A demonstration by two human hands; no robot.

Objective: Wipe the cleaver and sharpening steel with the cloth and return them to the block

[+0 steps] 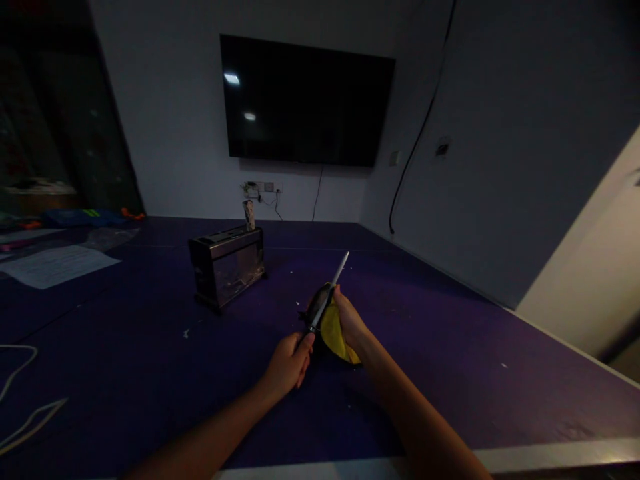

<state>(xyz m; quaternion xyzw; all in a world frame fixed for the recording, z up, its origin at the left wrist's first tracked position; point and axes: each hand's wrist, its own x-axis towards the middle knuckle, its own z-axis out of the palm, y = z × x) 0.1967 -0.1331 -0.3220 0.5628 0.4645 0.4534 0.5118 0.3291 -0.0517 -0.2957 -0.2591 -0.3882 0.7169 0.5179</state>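
My left hand (293, 363) is closed around the dark handle of a long, slim knife (339, 269). Its pale blade points up and away to the right. My right hand (350, 320) grips a yellow cloth (334, 331) with dark parts, and its thumb lies near the middle of the blade. The cloth's dark side is bunched behind the blade, and some of the right fingers are hidden by it. Left of both hands stands a black knife block (237, 270) with a see-through front. A patterned handle (249, 215) sticks up from its far end.
Both hands are over a purple tabletop (430, 373) scattered with small white scraps. Papers (55, 265) and clear plastic lie at the far left, with white cords (33, 423) nearer. A black cable (417, 137) hangs down the right wall. A television (307, 100) hangs beyond the table.
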